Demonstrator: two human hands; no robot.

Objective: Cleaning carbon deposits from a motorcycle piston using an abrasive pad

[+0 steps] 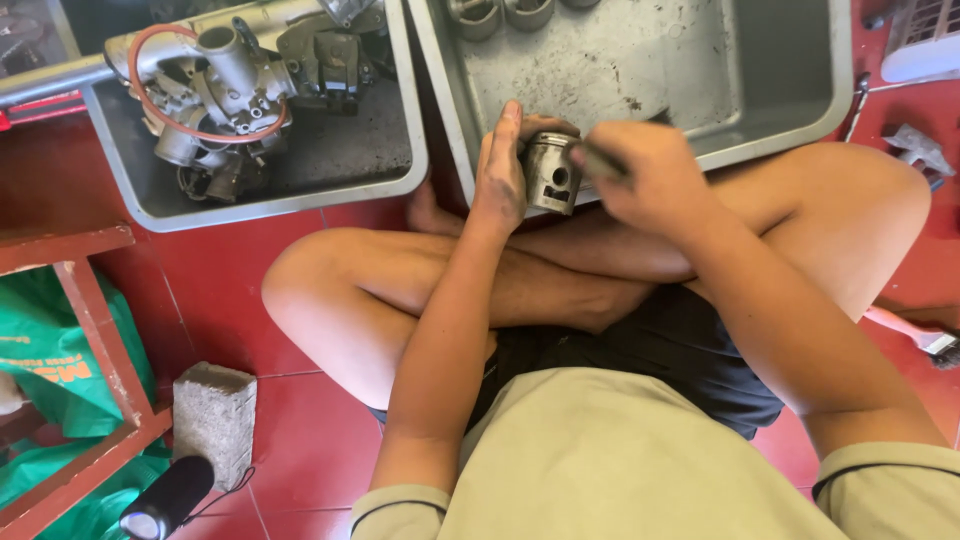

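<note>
The person sat cross-legged on the red tiled floor (300, 420), and the left hand (500, 175) held a metal piston (551, 173) upright, its fingers wrapped round the far side of the skirt. The piston was just in front of the near rim of the right-hand grey tray (790, 125), above the crossed shins. The right hand (648, 175) had its fingers closed on a thin dark tool (598, 160) whose tip met the upper edge of the piston.

Judging by this, the work on the piston looked midway: its side showed dull, dirty metal with the pin hole open, and the hand was grimy. At the far edge of that tray stood more pistons (500, 14); whether they were finished could not be told.

The tool was blurred, so its kind stayed uncertain, and its tip was hidden against the piston. The piston crown was not in view. To the left of that tray, another tray (250, 205) held a carburettor assembly (225, 90) with a red hose, partly cut off at the top.
</note>
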